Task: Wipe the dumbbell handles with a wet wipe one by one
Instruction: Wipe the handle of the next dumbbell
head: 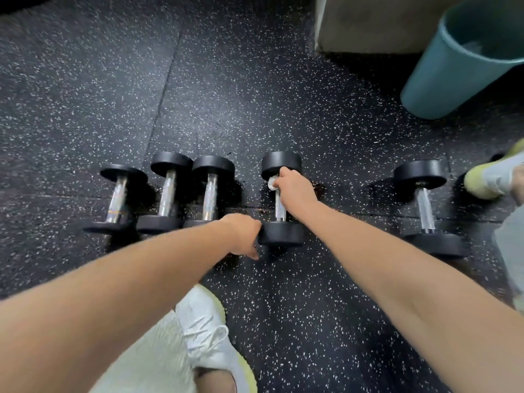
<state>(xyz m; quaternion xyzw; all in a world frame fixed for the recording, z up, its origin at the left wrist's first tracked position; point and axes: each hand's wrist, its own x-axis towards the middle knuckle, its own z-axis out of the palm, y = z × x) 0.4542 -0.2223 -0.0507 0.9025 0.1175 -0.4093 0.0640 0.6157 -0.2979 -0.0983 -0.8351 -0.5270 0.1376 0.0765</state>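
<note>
Left hand [243,236] grips the near head of a black, chrome-handled dumbbell [280,207]; right hand [295,188], fingers curled, clamps a white wet wipe [272,183] round its handle. Speckled black rubber floor [255,95] lies beneath them, with a teal plastic bin [453,69] beyond.

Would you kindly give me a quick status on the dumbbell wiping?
Right hand grips wipe on dumbbell handle, far end. Left hand against its near weight. Nothing blocking.
</note>
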